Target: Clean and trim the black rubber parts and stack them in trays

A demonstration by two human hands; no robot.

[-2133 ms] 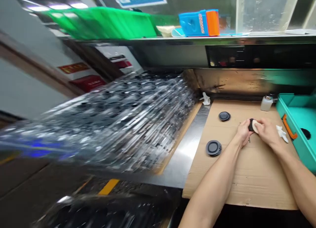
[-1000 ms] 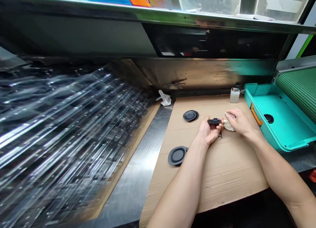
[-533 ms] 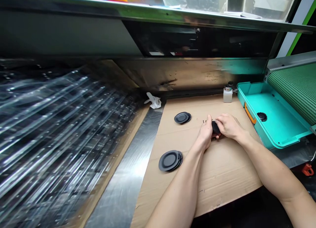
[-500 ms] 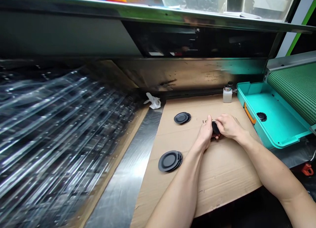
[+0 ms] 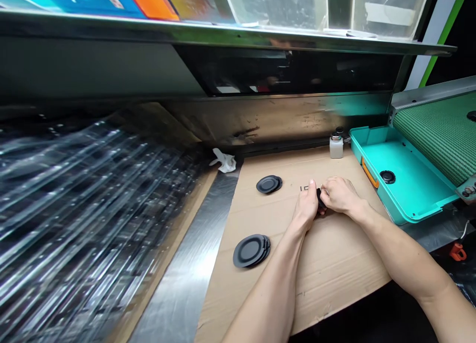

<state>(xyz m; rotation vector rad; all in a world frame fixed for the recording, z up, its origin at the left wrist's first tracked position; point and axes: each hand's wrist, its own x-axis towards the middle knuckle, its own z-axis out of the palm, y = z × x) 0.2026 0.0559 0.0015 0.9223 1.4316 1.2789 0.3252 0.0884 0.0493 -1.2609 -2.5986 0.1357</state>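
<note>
My left hand (image 5: 308, 202) is wrapped around a small black part (image 5: 319, 198), thumb pointing up. From the other side, the curled fingers of my right hand (image 5: 339, 194) pinch the same part near its upper edge. Most of the part is hidden by my fingers, so its full shape does not show. To the left on the cardboard sheet (image 5: 334, 263) lie two overlapping groups of black round discs: a smaller group (image 5: 268, 184) farther back and a larger group (image 5: 251, 251) closer, beside my left forearm.
A teal tray (image 5: 420, 194) with an orange latch holds one black round piece (image 5: 387, 177). Behind it runs a green conveyor belt (image 5: 435, 130). A small white bottle (image 5: 336, 147) and a crumpled white tissue (image 5: 225, 160) stand at the back. Clear plastic trays (image 5: 85, 209) are stacked at left.
The view has shifted slightly. My right-hand fingers have closed further over the black part, which shows less now. A black piece has appeared on the green belt at the right edge.
</note>
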